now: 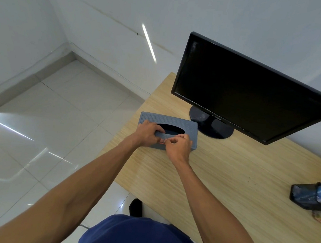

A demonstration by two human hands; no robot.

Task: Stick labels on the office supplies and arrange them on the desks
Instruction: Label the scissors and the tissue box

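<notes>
Both forearms bare from wrist to frame edge: left forearm [91, 175], right forearm [208, 202]. Left hand [147, 133] and right hand [178, 147] ungloved. Plain navy-blue garment [140, 237] over the lap, smooth fabric. One foot [135, 207] in black; sock or shoe, cannot tell.

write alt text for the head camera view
Two bare hands work at a grey tissue box on a wooden desk: the left hand holds its top while the right hand pinches a small label at its near side. A dark monitor stands behind it.
</notes>
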